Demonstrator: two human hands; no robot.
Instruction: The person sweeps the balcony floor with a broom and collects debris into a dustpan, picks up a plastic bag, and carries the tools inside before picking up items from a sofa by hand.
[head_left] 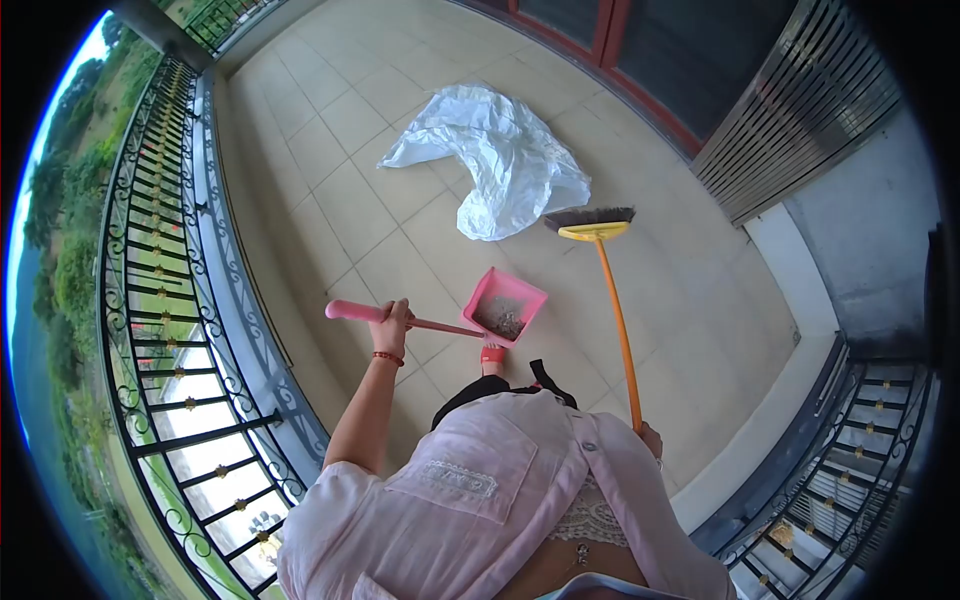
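Observation:
My left hand (pixel 392 328) is closed around the handle of a pink long-handled dustpan (pixel 532 297), just below its thick pink grip. Grey dust and debris lie in the dustpan's tray, which is near my foot in a red sandal (pixel 493 354). At my right side, my right hand (pixel 651 440) is wrapped round the orange stick of a broom (pixel 612 300); my clothing hides part of that hand. The broom's yellow head and dark bristles are out in front, beside a crumpled white plastic sheet or sack (pixel 510 150) on the tiles.
Black metal railing (pixel 165 300) runs along the left on a low ledge, and more railing (pixel 860 440) is at the lower right. A red-framed door (pixel 605 40) and a slatted metal panel (pixel 800 100) stand at the back right. Beige tiles (pixel 350 210) cover the floor.

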